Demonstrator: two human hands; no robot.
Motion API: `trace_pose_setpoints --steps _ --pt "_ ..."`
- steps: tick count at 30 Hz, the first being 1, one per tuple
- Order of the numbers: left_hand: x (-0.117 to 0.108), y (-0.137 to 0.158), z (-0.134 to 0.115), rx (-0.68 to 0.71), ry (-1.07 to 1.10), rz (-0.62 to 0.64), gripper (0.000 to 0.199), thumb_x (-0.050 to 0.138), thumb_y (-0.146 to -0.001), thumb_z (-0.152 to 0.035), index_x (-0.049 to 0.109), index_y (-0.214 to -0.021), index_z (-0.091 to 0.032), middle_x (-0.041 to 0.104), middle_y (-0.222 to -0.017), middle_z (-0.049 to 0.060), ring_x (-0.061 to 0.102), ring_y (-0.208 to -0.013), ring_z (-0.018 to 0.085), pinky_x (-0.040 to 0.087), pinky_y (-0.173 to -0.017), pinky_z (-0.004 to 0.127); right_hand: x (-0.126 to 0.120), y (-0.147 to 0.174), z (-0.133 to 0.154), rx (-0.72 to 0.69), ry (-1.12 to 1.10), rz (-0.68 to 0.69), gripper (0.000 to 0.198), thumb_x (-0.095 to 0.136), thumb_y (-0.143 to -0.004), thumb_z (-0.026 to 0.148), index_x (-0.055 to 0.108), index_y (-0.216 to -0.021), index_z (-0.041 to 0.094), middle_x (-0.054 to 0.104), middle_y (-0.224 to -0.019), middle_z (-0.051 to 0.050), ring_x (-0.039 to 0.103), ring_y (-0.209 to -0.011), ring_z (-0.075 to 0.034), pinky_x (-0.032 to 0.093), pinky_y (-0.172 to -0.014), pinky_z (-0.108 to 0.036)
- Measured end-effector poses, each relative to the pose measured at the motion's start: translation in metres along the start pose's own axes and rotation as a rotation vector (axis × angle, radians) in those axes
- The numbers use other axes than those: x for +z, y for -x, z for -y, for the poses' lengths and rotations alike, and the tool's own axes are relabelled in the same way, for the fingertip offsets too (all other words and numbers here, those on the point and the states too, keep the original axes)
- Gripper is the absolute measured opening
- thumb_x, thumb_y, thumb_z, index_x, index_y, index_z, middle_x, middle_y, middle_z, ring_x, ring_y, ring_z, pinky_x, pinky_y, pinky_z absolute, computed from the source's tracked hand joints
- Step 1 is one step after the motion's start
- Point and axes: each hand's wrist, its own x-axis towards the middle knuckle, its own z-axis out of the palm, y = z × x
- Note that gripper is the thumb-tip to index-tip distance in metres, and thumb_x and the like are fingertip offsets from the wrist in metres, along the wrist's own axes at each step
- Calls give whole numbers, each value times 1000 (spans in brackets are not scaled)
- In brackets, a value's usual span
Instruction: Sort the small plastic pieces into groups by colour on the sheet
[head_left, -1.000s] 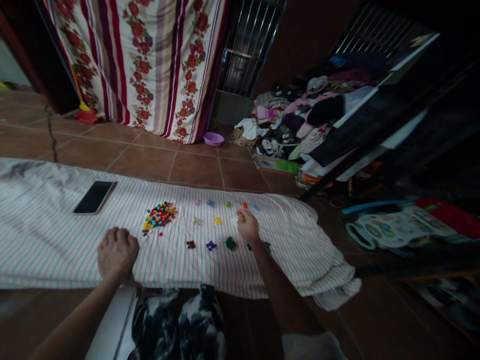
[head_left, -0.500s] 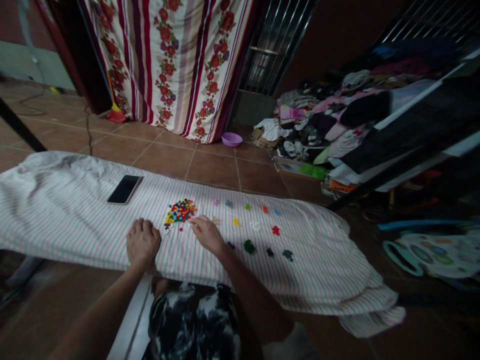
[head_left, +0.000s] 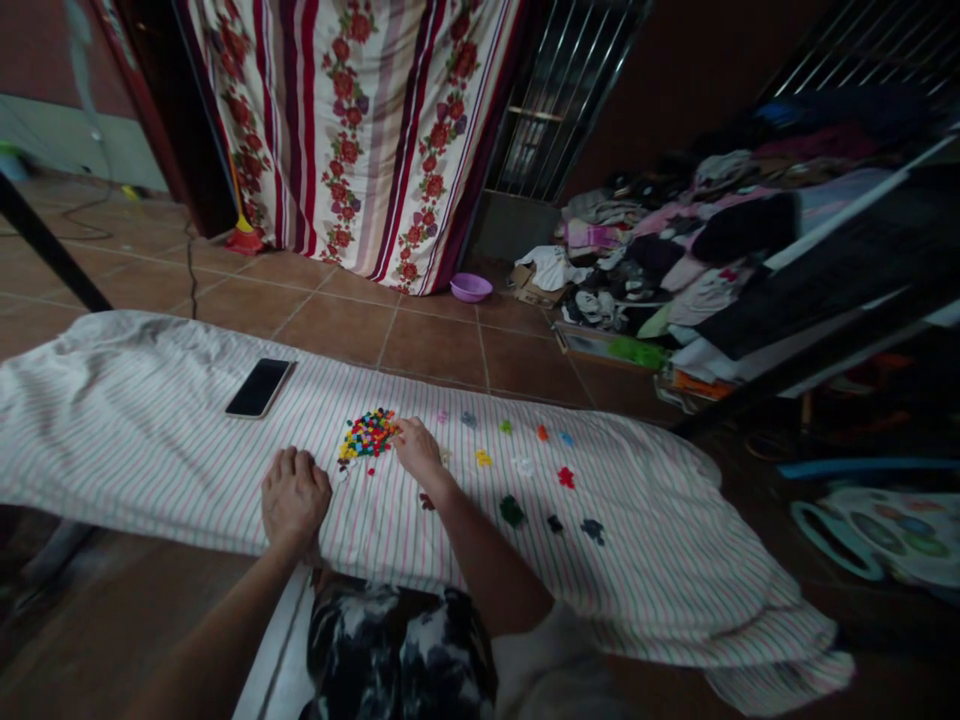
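A pile of small multicoloured pieces (head_left: 366, 436) lies on the striped cloth. At its right edge is my right hand (head_left: 417, 448), fingertips drawn together; anything between them is too small to make out. Flat on the cloth left of and nearer than the pile, my left hand (head_left: 295, 495) rests with nothing in it. Right of the pile sit small single-colour groups, among them yellow pieces (head_left: 483, 458), white pieces (head_left: 523, 466), red pieces (head_left: 565, 477) and dark green pieces (head_left: 511, 511). Brown pieces (head_left: 427, 501) show beside my right forearm.
A phone (head_left: 260, 388) lies on the striped cloth (head_left: 172, 450), left of the pile. Beyond on the tiled floor are a purple basin (head_left: 471, 288), a red and yellow broom (head_left: 244, 238) and a heap of clothes (head_left: 660, 240). A floral curtain (head_left: 382, 140) hangs behind.
My right hand has shifted a little farther from me along the pile's right edge. Brown pieces now show left of the forearm. My left hand stays put; the whole view has shifted slightly.
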Motion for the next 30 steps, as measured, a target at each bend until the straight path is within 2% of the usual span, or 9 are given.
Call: trace_pose_setpoints --steps 5,9,15,18,22,26,30 --pt "-4 0 -2 12 -2 8 29 37 -89 -25 58 -104 -12 57 -123 16 46 -122 29 39 -94 41 3 -7 5 13 -18 -25 19 51 -90 21 66 -101 25 62 -103 -4 58 -90 -16 42 -77 -25" --pt "-6 0 -3 7 -7 12 29 36 -89 -26 58 -103 -13 57 -123 16 47 -121 30 38 -94 41 4 -6 3 -41 -70 -98 14 50 -90 20 63 -96 23 62 -100 -4 58 -91 -15 42 -79 -25" --pt "-10 0 -3 27 -35 44 31 32 -90 -28 57 -102 -13 56 -122 16 48 -119 29 39 -93 40 -8 1 -15 -88 -193 -214 10 54 -84 18 60 -91 20 66 -94 -3 60 -83 -14 45 -80 -25" --pt "-14 -1 -5 22 -40 78 32 31 -89 -28 57 -103 -13 56 -122 16 48 -119 29 39 -93 40 -25 8 -43 -48 -265 -269 13 54 -81 17 61 -92 20 68 -90 -3 63 -78 -14 48 -76 -26" --pt "-13 -2 -4 11 -39 97 33 31 -89 -29 57 -103 -13 56 -122 16 48 -119 29 40 -93 40 -60 19 -103 81 -282 -357 16 52 -81 18 63 -93 19 69 -87 -2 65 -75 -14 49 -70 -24" --pt "-11 -1 -3 6 -37 99 34 30 -89 -30 57 -104 -14 55 -123 17 48 -120 29 40 -94 41 -100 29 -167 293 -93 -424 19 50 -82 18 65 -93 17 71 -87 -5 65 -80 -15 48 -73 -24" --pt "-11 -1 -4 19 -41 90 35 30 -89 -30 57 -105 -13 55 -123 17 48 -121 29 39 -95 41 -124 37 -211 505 115 -384 21 49 -83 13 68 -92 16 72 -90 -9 66 -84 -17 45 -74 -24"
